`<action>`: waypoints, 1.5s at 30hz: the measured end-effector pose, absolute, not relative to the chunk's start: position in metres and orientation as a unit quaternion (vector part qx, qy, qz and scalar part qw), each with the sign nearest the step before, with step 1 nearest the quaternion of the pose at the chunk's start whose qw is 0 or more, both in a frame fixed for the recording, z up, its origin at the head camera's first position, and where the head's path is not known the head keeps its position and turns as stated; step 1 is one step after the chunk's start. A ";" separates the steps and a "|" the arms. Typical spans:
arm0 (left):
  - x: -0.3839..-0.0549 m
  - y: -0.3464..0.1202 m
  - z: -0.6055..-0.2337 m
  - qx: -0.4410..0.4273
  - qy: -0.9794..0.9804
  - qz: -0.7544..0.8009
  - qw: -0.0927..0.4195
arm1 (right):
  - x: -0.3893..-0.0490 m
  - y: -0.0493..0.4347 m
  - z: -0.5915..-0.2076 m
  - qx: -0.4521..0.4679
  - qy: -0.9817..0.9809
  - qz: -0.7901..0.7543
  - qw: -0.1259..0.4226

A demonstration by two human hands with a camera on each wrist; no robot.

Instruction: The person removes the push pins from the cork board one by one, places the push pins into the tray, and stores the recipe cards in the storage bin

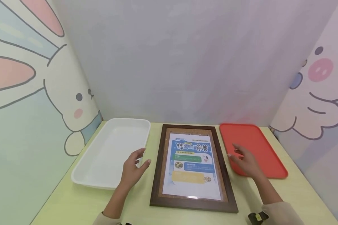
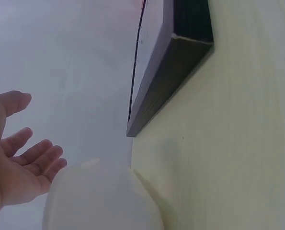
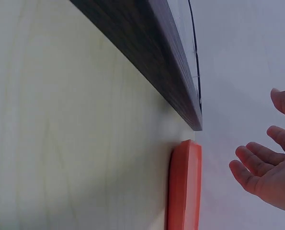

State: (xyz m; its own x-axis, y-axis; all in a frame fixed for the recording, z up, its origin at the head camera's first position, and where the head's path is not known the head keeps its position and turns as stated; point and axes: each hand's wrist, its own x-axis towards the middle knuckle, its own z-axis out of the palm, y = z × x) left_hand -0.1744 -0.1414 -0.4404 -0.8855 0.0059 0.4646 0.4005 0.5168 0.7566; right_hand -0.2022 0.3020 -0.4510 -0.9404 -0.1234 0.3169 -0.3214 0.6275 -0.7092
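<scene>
A dark-brown wooden frame lies flat between my two hands. On its cork-coloured backing is a blue-and-white printed sheet with Chinese text. My left hand, fingers loosely bent and holding nothing, hovers at the right edge of a white tray. In the left wrist view its palm faces the frame's side. Over the left edge of a red tray my right hand is raised, its fingers spread and its grasp empty. The right wrist view shows those fingers apart from the frame's thick edge.
All three items rest on a pale yellow wood-grain table. A plain grey wall rises behind it. Side panels carry a cartoon rabbit on the left and a pink-nosed figure on the right.
</scene>
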 end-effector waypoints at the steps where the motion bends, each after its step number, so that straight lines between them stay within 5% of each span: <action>1: -0.175 -0.138 -0.440 -0.116 -0.843 -0.486 0.200 | -0.204 0.300 -0.452 0.123 -0.892 0.419 0.118; 24: -0.202 -0.068 -0.460 -0.011 -0.810 -0.585 0.045 | -0.249 0.266 -0.456 0.054 -0.849 0.517 0.093; 45: -0.223 -0.057 -0.473 0.045 -0.807 -0.589 -0.011 | -0.295 0.243 -0.475 -0.017 -0.808 0.588 0.018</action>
